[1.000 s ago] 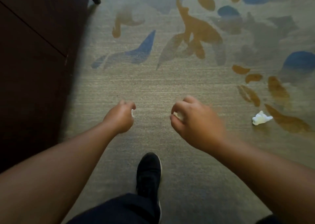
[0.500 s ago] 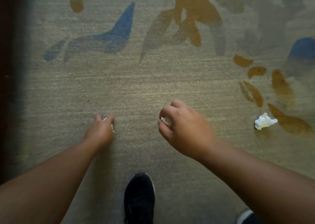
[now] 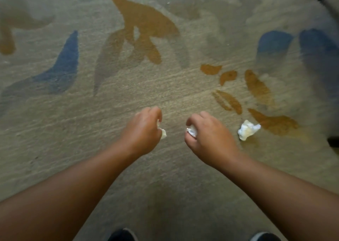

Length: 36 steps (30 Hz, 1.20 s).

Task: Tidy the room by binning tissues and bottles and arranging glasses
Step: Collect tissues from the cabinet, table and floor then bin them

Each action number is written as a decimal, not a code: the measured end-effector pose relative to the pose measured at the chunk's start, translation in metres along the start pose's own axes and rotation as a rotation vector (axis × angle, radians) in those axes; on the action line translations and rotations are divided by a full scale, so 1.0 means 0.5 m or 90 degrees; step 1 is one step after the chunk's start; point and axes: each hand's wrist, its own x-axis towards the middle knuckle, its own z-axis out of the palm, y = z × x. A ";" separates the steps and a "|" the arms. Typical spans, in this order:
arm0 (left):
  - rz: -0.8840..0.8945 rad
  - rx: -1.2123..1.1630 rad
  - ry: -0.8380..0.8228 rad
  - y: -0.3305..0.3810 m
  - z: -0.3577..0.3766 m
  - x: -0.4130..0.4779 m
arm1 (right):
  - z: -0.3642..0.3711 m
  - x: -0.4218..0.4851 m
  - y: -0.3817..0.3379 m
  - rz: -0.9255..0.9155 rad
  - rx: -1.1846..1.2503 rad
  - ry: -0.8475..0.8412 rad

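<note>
Tissue scraps sit in both fists above a short-pile beige carpet (image 3: 77, 130) printed with blue, ochre and grey leaf shapes. Left of centre, the left hand (image 3: 142, 128) is curled closed on a small cream wad (image 3: 163, 133) that pokes out below its fingers. Just right of it, the right hand (image 3: 211, 138) clamps a crumpled white tissue (image 3: 191, 131) between thumb and bent fingers. Further right, a loose crumpled tissue (image 3: 247, 129) lies on the carpet near that hand, not touching it.
</note>
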 end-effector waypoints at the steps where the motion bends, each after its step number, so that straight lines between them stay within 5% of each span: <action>1: 0.015 -0.005 -0.011 0.025 0.006 0.015 | -0.001 0.006 0.038 0.035 -0.010 0.005; 8: 0.085 0.038 -0.030 0.109 0.055 0.058 | 0.047 0.017 0.301 0.323 -0.051 -0.004; 14: 0.092 0.059 -0.059 0.121 0.072 0.050 | 0.104 0.027 0.378 0.392 -0.044 -0.048; 17: 0.084 0.060 -0.067 0.129 0.075 0.046 | 0.121 0.033 0.380 0.352 -0.099 0.002; 24: 0.061 0.054 -0.092 0.189 0.051 0.049 | 0.034 0.038 0.297 0.277 0.036 0.011; 36: 0.076 0.104 -0.082 0.596 -0.254 -0.111 | -0.476 -0.235 0.163 0.208 0.183 0.085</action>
